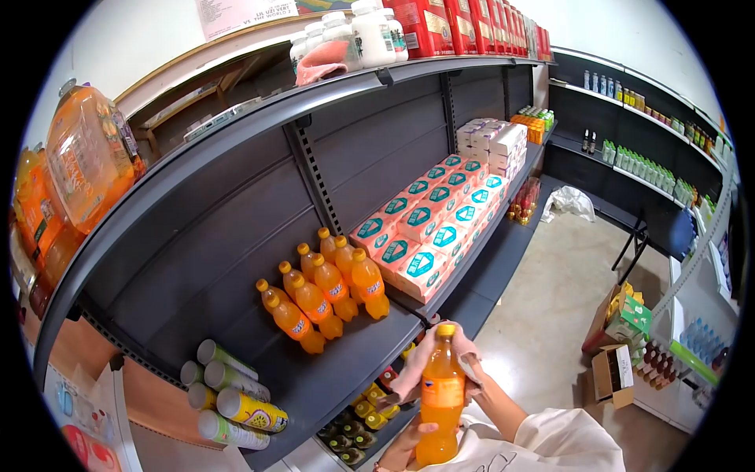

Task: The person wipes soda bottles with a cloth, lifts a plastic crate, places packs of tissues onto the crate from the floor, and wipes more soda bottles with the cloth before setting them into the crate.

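Note:
A bottle of orange soda (443, 393) with a yellow cap stands upright in front of my body. My left hand (404, 445) is closed around its lower part. A pink cloth (410, 370) is draped behind and beside the bottle's neck, held by my right hand (474, 376), whose fingers are mostly hidden by cloth and bottle. On the grey shelf (377, 346) ahead, several similar orange soda bottles (312, 299) stand in a group. To their left are several cans (252, 411), one of them yellow.
Pink tissue packs (425, 224) are stacked further along the shelf, with white packs (494, 145) beyond. Red boxes (429, 27), white tubs (372, 35) and another pink cloth (324, 61) sit on top. Cardboard boxes (612, 376) and a blue chair (668, 232) stand to the right.

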The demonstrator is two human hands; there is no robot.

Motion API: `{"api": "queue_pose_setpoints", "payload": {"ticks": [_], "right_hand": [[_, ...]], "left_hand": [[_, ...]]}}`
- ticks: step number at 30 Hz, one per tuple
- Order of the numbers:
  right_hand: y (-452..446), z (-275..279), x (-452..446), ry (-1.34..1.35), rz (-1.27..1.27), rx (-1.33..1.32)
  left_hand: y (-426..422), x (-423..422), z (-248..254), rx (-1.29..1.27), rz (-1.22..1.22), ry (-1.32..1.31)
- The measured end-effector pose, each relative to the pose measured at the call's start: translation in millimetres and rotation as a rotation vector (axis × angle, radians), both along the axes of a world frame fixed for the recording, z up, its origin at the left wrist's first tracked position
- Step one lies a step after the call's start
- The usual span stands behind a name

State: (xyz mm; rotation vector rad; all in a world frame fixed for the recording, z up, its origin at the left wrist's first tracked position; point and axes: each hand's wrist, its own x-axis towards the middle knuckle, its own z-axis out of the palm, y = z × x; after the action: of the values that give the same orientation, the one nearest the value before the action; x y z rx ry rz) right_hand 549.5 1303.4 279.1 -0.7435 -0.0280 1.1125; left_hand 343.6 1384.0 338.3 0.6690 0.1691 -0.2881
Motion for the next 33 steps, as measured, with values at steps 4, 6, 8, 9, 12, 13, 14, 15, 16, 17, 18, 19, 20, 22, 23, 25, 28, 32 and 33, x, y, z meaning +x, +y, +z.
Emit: {"api": "queue_pose_setpoints", "payload": {"ticks": [4, 6, 8, 9, 12, 13, 14, 15, 16, 17, 18, 19, 20, 22, 23, 25, 28, 32, 33], "right_hand": [[4.9, -19.2, -16.9, 0.131, 0.067, 0.002], [-4.5, -28.8, -25.7, 0.171, 0.132, -0.044], [-16.7, -28.5, -37.9, 0.098, 0.209, -0.137], [-18.0, -14.9, -43.0, -0.046, 0.202, -0.202], [-22.8, 42.4, -66.4, -0.407, 0.188, -0.317], [-21.2, 49.1, -68.7, -0.483, 0.183, -0.293], [-19.2, 59.3, -71.4, -0.557, 0.179, -0.268], [-16.2, 86.8, -73.0, -0.523, 0.191, -0.318], [-11.7, 88.5, -68.1, -0.655, 0.129, -0.36], [-7.6, 85.1, -62.8, -0.787, 0.066, -0.402], [-4.3, 80.7, -57.4, -0.781, -0.084, -0.289], [-1.9, 83.6, -49.4, -0.798, -0.093, -0.351], [1.9, 77.8, -42.7, -0.795, -0.217, -0.279], [0.8, 115.1, -36.2, -0.667, -0.156, -0.251], [-0.2, 110.3, -31.8, -0.623, -0.124, -0.229], [-2.2, 95.7, -21.6, -0.533, -0.066, -0.18], [-8.2, 85.5, -34.9, -0.331, 0.0, -0.196], [-14.3, 35.6, -44.2, -0.245, 0.211, -0.219], [-15.0, 31.1, -51.7, -0.238, 0.195, -0.215]], "left_hand": [[4.6, -1.0, -23.1, -0.223, -0.002, -0.05], [3.1, -0.5, -36.6, -0.137, 0.051, -0.042], [2.8, 1.5, -33.6, -0.047, 0.134, -0.041], [0.1, 2.9, -16.6, 0.002, 0.191, -0.044], [1.4, 5.2, -15.9, 0.195, 0.376, -0.005], [3.7, 6.4, -20.9, 0.271, 0.44, 0.018], [4.8, 9.1, -24.1, 0.374, 0.463, -0.009], [5.9, 13.7, -26.5, 0.479, 0.485, -0.036], [7.9, 17.1, -30.9, 0.584, 0.504, -0.062], [18.2, 13.7, -38.2, 0.806, 0.4, -0.04], [15.1, 14.0, -37.2, 0.858, 0.424, -0.059], [11.4, 17.5, -32.4, 0.91, 0.448, -0.08], [8.3, 21.0, -26.1, 0.961, 0.472, -0.102], [3.9, 19.3, -15.2, 0.898, 0.412, -0.099], [2.3, 18.8, -15.5, 0.823, 0.391, -0.091], [2.9, 19.7, -16.4, 0.661, 0.343, -0.076], [7.1, 13.6, -22.1, 0.39, 0.256, -0.064], [14.0, 14.2, -8.0, 0.045, 0.164, -0.07], [15.8, 15.8, 3.1, -0.075, 0.132, -0.051]]}}
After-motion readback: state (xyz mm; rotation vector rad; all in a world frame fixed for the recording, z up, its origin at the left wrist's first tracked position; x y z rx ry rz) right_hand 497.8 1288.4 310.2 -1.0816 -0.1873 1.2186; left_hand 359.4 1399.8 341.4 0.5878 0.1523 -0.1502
